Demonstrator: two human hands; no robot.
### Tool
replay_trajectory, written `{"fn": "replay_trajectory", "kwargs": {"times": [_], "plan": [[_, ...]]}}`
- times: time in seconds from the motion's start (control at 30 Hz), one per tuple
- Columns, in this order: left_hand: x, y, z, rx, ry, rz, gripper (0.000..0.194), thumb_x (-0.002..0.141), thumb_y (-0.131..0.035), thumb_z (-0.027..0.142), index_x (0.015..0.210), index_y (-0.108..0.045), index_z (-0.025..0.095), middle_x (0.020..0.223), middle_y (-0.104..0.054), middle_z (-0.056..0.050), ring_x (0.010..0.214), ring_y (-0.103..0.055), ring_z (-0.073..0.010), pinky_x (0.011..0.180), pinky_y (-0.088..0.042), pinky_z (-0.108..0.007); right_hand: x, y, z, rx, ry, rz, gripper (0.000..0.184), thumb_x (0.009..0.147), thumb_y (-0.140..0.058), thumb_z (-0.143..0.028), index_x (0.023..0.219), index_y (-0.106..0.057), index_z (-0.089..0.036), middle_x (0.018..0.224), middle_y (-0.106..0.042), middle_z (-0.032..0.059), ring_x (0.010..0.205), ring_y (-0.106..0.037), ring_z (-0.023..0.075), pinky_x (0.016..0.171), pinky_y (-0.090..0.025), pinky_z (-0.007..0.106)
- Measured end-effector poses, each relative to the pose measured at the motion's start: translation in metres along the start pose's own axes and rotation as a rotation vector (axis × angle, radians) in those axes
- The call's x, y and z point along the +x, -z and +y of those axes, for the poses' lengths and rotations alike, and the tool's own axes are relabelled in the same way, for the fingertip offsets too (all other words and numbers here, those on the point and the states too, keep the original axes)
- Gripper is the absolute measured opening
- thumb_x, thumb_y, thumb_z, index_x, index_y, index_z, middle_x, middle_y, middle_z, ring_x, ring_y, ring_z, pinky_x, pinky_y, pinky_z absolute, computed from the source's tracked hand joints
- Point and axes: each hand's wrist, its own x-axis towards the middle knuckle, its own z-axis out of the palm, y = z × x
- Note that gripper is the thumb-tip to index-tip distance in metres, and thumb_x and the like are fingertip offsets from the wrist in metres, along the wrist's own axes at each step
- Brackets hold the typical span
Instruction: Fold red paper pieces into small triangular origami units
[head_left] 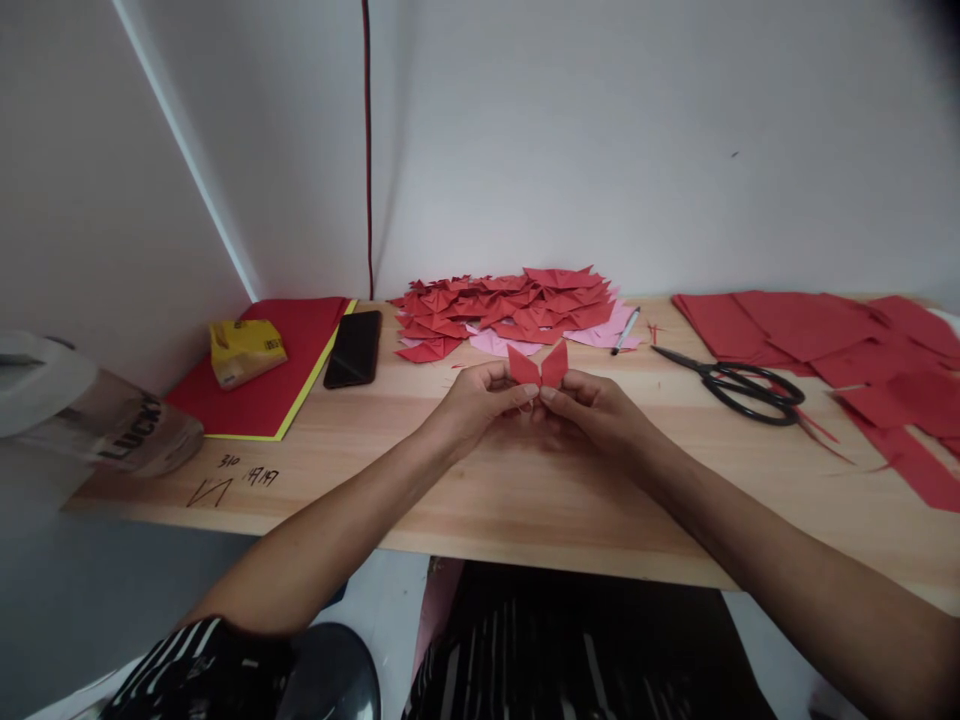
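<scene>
A small piece of folded red paper [553, 366] with two pointed tips standing up is held over the middle of the wooden table. My left hand [491, 395] pinches its left side between thumb and fingers. On the other side my right hand [589, 402] grips it the same way, the two thumbs almost meeting at its lower edge. Behind the hands lies a heap of folded red paper pieces [510, 305], with some pink ones [502, 342] under them. The lower part of the held paper is hidden by my fingers.
Black-handled scissors [750, 385] and stacked red paper sheets [810, 325] lie at the right, with thin red scraps. A pen [625, 330] rests beside the heap. Leftward are a phone [353, 348], a yellow packet [246, 350] on a red folder [300, 330], and a lidded cup [127, 420].
</scene>
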Motion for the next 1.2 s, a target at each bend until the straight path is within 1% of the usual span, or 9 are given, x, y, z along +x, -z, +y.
{"fn": "replay_trajectory", "kwargs": {"times": [0.17,0.33,0.5,0.67,0.8,0.9,0.97,1.1,1.2], "plan": [[-0.002,-0.004,0.001,0.017,-0.034,0.087,0.023,0.071,-0.078,0.027,0.082,-0.067,0.009,0.066,-0.064,-0.001,0.058,-0.056,-0.0086,0.059,-0.04,-0.022,0.001,0.0,-0.001,-0.051,0.051,-0.025,0.028,0.085,-0.065,-0.045,0.082,-0.066,-0.018,0.076,-0.066,0.0028,0.06,-0.055,0.012,0.055,-0.04,0.026],[-0.003,-0.006,0.002,0.012,-0.043,0.136,0.02,0.069,-0.078,0.025,0.075,-0.067,0.01,0.063,-0.061,0.001,0.056,-0.053,-0.0074,0.058,-0.039,-0.022,0.002,-0.001,0.0,-0.098,0.072,-0.022,0.026,0.087,-0.063,-0.044,0.084,-0.067,-0.019,0.08,-0.07,0.0041,0.071,-0.062,0.0157,0.061,-0.045,0.027],[-0.002,-0.006,-0.002,0.02,-0.048,0.136,0.018,0.071,-0.075,0.025,0.076,-0.066,0.01,0.063,-0.06,0.0,0.055,-0.051,-0.0071,0.057,-0.037,-0.022,0.001,-0.001,-0.001,-0.118,0.049,-0.021,0.029,0.086,-0.063,-0.047,0.084,-0.07,-0.019,0.084,-0.073,0.0057,0.079,-0.066,0.0191,0.068,-0.049,0.03],[0.0,-0.003,-0.006,0.041,-0.032,0.077,0.023,0.074,-0.073,0.03,0.084,-0.067,0.011,0.069,-0.063,-0.002,0.061,-0.055,-0.0097,0.06,-0.039,-0.023,0.0,0.0,-0.002,-0.18,0.074,-0.001,0.032,0.086,-0.062,-0.049,0.083,-0.071,-0.019,0.085,-0.074,0.0062,0.08,-0.068,0.0208,0.071,-0.051,0.031],[0.001,-0.002,-0.004,0.202,-0.055,0.118,0.021,0.076,-0.069,0.029,0.086,-0.065,0.011,0.072,-0.062,-0.002,0.061,-0.053,-0.0099,0.06,-0.039,-0.023,0.0,-0.001,-0.001,-0.261,0.08,0.039,0.031,0.086,-0.061,-0.048,0.084,-0.071,-0.019,0.085,-0.073,0.0061,0.081,-0.068,0.022,0.071,-0.05,0.032],[0.002,-0.001,0.001,0.518,-0.142,0.173,0.01,0.08,-0.062,0.023,0.084,-0.062,0.014,0.073,-0.061,-0.001,0.064,-0.052,-0.0113,0.062,-0.039,-0.024,0.002,0.002,-0.001,-0.264,0.048,0.045,0.03,0.085,-0.063,-0.047,0.092,-0.07,-0.019,0.087,-0.072,0.0053,0.081,-0.067,0.0215,0.069,-0.05,0.031],[0.001,0.0,0.003,0.668,-0.189,0.192,0.005,0.082,-0.058,0.02,0.082,-0.06,0.015,0.075,-0.063,-0.001,0.068,-0.055,-0.0128,0.065,-0.041,-0.024,0.004,0.006,-0.002,-0.273,0.033,0.065,0.03,0.085,-0.062,-0.047,0.094,-0.068,-0.019,0.087,-0.071,0.0048,0.079,-0.065,0.0193,0.066,-0.048,0.029],[-0.003,-0.001,0.003,0.647,-0.156,0.087,0.003,0.085,-0.055,0.02,0.087,-0.055,0.018,0.077,-0.067,-0.001,0.071,-0.063,-0.0151,0.068,-0.044,-0.026,0.005,0.015,-0.001,-0.294,0.016,0.096,0.03,0.083,-0.063,-0.048,0.085,-0.065,-0.018,0.076,-0.065,0.0023,0.066,-0.056,0.014,0.058,-0.04,0.026],[-0.005,-0.004,0.003,0.701,-0.151,0.056,0.015,0.083,-0.058,0.019,0.098,-0.055,0.02,0.076,-0.068,0.001,0.07,-0.062,-0.0152,0.068,-0.041,-0.025,0.005,0.016,0.0,-0.298,-0.03,0.073,0.035,0.078,-0.068,-0.052,0.078,-0.064,-0.018,0.067,-0.059,-0.0002,0.057,-0.047,0.0116,0.052,-0.032,0.025]]}}
